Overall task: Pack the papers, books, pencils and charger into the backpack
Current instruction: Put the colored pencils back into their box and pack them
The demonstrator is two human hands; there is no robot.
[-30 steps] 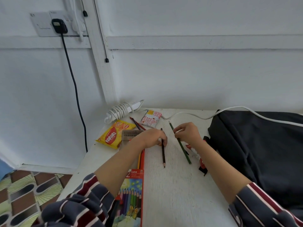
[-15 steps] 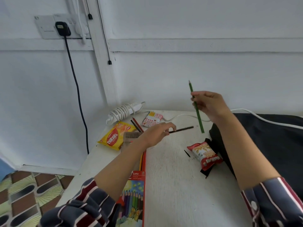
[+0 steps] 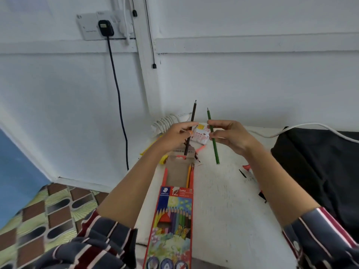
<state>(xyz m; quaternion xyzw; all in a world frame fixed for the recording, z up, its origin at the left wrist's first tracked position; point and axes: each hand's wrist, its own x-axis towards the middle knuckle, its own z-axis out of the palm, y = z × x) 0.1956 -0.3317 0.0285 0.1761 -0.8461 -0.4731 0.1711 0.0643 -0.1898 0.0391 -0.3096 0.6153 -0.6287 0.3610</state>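
My left hand (image 3: 177, 135) pinches a dark brown pencil (image 3: 192, 118), held nearly upright with its tip up, its lower end just above the open pencil box (image 3: 172, 212). My right hand (image 3: 230, 137) pinches a green pencil (image 3: 213, 140), also tip up, a little to the right. The colourful box lies lengthwise on the white table (image 3: 229, 210) with its cardboard tray pulled out; a few orange and yellow pencils lie in it. The black backpack (image 3: 320, 167) lies at the table's right. A white charger with coiled cable (image 3: 167, 122) sits by the wall.
A white cable (image 3: 303, 126) runs over the backpack. A pink-and-white packet (image 3: 200, 135) and a yellow snack packet (image 3: 164, 159) lie behind my hands. A black plug (image 3: 105, 28) and its cord hang from the wall socket. Patterned floor is at lower left.
Both hands lifted the pencils off the table. The left hand raised the brown pencil upright over the box; the right hand brought the green pencil left and lower, beside it.
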